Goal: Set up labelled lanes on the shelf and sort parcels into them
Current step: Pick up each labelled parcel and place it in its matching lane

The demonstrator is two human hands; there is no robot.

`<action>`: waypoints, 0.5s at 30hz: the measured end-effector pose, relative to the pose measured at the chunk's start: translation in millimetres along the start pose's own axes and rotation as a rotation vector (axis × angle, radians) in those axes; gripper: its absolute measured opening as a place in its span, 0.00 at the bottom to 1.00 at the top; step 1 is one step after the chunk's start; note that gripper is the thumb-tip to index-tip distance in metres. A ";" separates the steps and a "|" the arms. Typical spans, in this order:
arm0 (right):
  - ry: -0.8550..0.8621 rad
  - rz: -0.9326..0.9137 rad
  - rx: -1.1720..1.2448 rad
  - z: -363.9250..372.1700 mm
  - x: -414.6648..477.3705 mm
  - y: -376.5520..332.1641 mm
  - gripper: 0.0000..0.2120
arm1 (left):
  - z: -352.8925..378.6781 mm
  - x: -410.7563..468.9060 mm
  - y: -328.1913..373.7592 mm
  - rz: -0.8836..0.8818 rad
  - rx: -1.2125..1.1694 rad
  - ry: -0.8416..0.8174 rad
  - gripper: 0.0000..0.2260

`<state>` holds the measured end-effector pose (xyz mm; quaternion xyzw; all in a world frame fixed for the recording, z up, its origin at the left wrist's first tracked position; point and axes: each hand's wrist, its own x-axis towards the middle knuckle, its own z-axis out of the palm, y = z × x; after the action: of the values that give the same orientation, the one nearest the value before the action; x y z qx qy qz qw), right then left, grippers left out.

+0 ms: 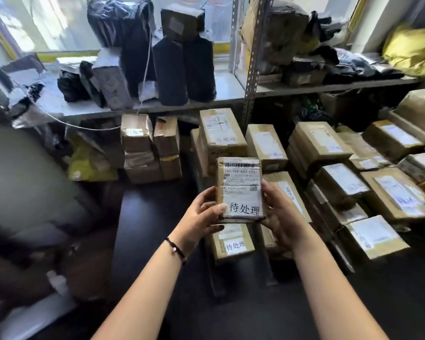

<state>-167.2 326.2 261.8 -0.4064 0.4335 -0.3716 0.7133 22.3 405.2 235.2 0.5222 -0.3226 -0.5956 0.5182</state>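
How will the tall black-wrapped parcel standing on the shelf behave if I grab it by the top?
The tall black-wrapped parcel stands on end, narrow for its height, so it probably tips easily. Its glossy film wrap looks slippery. Neighbouring parcels crowd it and may topple too.

A grey metal shelf (231, 94) spans the room below a bright window. Black-wrapped parcels (172, 69) stand upright near its middle, grey mailers (111, 87) beside them toward the left end. A yellow bag (412, 50) lies at the right end. Taped cardboard boxes (341, 168) crowd the dark floor (142, 217) under the shelf's front edge.
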 end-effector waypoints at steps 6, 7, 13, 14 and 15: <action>-0.014 0.211 -0.014 -51.0 -14.1 28.4 0.11 | 32.2 -27.0 -48.7 -0.090 -0.007 0.075 0.35; -0.034 0.258 -0.015 -56.5 -19.5 35.1 0.11 | 32.2 -31.4 -55.6 -0.115 -0.019 0.093 0.35; 0.018 0.455 0.163 -68.8 -42.7 88.4 0.14 | 32.0 -49.3 -74.3 -0.181 0.067 0.281 0.23; 0.034 0.485 0.205 -66.9 -45.8 96.2 0.14 | 29.5 -50.7 -76.3 -0.164 0.074 0.329 0.19; 0.052 0.509 0.237 -65.0 -47.8 103.5 0.17 | 25.2 -51.3 -77.9 -0.146 0.078 0.373 0.16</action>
<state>-225.3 392.4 164.5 -0.1887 0.4934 -0.2391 0.8147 -27.9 470.0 184.1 0.6652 -0.2050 -0.5115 0.5038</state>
